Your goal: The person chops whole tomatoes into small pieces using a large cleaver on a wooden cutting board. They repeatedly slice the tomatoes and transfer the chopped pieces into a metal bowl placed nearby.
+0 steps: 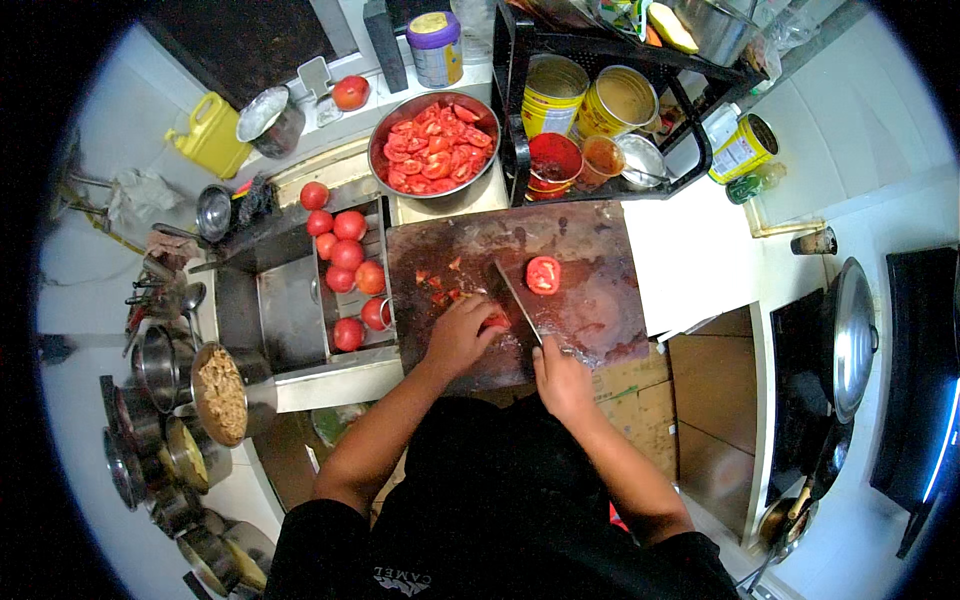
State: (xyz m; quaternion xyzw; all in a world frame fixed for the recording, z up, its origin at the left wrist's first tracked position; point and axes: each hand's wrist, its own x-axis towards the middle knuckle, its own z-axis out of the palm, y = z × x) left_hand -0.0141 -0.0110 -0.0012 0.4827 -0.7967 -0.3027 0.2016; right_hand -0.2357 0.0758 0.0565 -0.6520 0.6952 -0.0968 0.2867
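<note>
My left hand (459, 335) grips a piece of red tomato (496, 318) against a dark, wet cutting board (592, 232). The fingers hide most of that piece. In my right hand (566, 379) is the handle of a kitchen knife (519, 304), its blade angled up and left, just right of the tomato piece. A tomato half (543, 276) lies cut face up beyond the blade. Small tomato scraps (439, 298) are scattered left of the knife. Whole tomatoes (346, 255) sit on a slatted metal tray over the sink, left of the board.
Behind the board stands a steel bowl (373, 161) full of tomato wedges. A black rack (517, 112) holding tins and sauce tubs borders the board's far right. The sink basin (289, 300) is at left, near a bowl of brown food (220, 394). A lidded wok (855, 337) stands far right.
</note>
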